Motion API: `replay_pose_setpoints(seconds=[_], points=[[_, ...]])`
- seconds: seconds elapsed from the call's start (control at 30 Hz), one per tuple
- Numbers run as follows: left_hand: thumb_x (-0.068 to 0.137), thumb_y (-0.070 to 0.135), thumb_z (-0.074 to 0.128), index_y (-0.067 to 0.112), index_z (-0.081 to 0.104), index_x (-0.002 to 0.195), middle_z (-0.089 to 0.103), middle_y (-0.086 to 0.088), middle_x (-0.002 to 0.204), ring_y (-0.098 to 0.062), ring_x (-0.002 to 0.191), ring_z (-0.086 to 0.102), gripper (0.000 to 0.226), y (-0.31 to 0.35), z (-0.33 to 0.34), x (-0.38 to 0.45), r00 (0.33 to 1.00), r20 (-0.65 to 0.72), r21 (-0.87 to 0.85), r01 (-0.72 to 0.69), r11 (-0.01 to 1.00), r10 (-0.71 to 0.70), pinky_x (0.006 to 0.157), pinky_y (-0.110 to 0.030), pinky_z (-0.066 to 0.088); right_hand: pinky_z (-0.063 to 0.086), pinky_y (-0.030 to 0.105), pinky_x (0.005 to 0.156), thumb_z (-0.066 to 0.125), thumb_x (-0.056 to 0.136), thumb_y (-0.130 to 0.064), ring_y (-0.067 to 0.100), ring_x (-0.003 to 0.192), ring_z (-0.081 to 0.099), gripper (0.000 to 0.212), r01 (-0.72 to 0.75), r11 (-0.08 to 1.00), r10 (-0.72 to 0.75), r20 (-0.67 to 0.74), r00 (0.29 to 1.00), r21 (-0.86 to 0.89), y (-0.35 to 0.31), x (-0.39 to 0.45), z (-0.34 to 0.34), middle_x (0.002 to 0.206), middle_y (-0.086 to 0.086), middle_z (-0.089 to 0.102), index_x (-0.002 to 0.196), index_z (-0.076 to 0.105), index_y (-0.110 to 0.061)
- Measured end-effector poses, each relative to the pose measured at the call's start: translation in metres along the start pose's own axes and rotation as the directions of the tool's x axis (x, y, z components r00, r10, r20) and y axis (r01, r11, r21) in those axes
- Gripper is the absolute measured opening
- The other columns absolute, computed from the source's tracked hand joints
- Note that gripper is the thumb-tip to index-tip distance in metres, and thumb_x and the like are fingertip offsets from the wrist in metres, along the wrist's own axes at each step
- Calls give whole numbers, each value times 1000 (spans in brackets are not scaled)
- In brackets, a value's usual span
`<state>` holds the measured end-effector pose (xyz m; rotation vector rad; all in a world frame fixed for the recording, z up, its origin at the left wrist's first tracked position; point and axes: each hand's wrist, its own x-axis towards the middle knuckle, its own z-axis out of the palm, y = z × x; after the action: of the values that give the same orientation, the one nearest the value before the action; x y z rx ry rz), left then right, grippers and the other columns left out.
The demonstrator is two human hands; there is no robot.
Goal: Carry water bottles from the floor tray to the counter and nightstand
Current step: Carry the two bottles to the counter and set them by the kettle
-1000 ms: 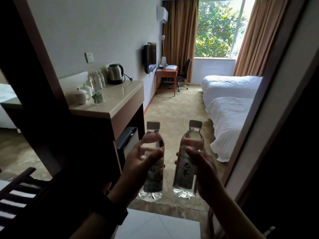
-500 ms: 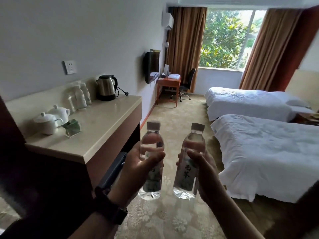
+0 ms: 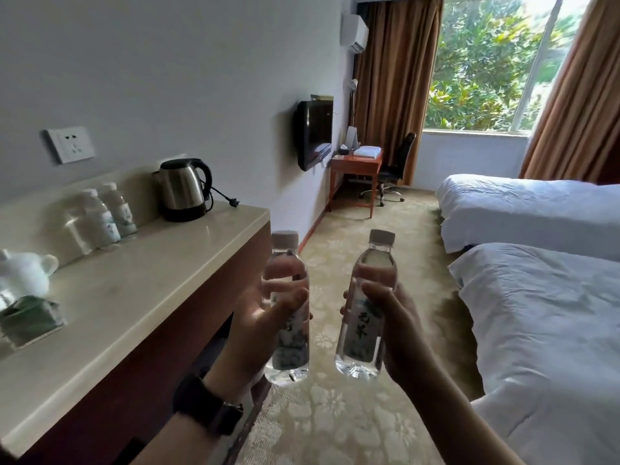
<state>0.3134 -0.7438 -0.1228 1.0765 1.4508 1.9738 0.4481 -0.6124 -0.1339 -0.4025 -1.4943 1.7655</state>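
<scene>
Head view: my left hand (image 3: 265, 317) is wrapped tight around 1 upright water bottle (image 3: 288, 344), and my right hand (image 3: 396, 327) is closed around a second bottle (image 3: 360, 333), both held up side by side above the carpet (image 3: 335, 424) near 6 o'clock. The counter (image 3: 141, 297) runs along at 9 o'clock, with 2 more bottles (image 3: 110, 216) against its back edge beside the kettle (image 3: 183, 189) at 10 o'clock. The beds (image 3: 543, 317) lie at 3 o'clock.

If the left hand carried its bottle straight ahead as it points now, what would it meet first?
Probably nothing close: the left hand and its bottle point past the counter edge, over open carpet; depth is unclear.
</scene>
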Motion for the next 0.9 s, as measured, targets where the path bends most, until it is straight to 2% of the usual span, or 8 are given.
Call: replay_pose_setpoints(seconds=[0.2,0.33,0.43,0.53,0.63,0.73,0.83,0.9], points=[[70,31,75,10,63,104,62,-15,90,-25,74,65,42,-21,-6,88,983,-182,-2,38,999,-38,65,-33,57,57,36,63,72,65,-37,25,70,65,48,-108,993,98,166,981,53,21,129,-6,86,13,65,105,61,-13],[68,34,75,15,64,106,64,-11,92,-26,77,66,44,-30,-31,134,950,-309,22,49,999,-40,69,-35,58,56,38,65,72,67,-34,26,70,65,34,-153,984,123,273,954,92,50,198,15,85,13,67,97,67,-20],[67,31,76,17,64,109,63,-12,91,-29,78,65,45,-46,-61,165,928,-373,24,29,999,-18,72,-40,57,55,42,67,69,74,-27,27,72,65,39,-185,978,141,346,928,99,83,249,36,85,13,67,109,62,-11],[66,25,76,15,62,108,61,-10,87,-28,75,65,45,-67,-99,197,905,-424,74,4,997,28,70,-36,59,55,42,68,73,68,-32,28,74,64,52,-214,973,153,448,881,89,118,302,72,85,12,65,111,60,-8],[62,20,79,23,65,106,64,-2,89,-23,81,67,46,-84,-146,231,857,-513,125,10,992,55,75,-38,58,56,41,73,76,65,-34,26,79,66,54,-235,971,171,544,821,50,152,351,114,87,10,67,112,61,-12],[58,21,84,31,67,100,68,4,87,-19,84,68,47,-100,-190,259,782,-622,124,46,991,42,79,-41,57,54,48,79,80,66,-31,27,84,65,50,-226,974,176,660,730,-10,181,392,150,89,10,65,109,61,-13],[58,28,87,26,65,103,67,-2,94,-24,90,67,50,-114,-228,277,701,-710,191,96,977,70,82,-45,54,53,46,82,82,64,-29,26,88,64,57,-217,976,165,725,669,-22,203,423,184,92,10,63,113,59,-13],[58,34,88,27,65,105,67,-6,104,-34,96,66,53,-122,-251,284,649,-754,259,158,953,98,85,-50,54,53,42,82,81,65,-26,23,88,62,52,-196,981,139,760,635,-16,216,440,206,91,8,62,112,59,-14]])
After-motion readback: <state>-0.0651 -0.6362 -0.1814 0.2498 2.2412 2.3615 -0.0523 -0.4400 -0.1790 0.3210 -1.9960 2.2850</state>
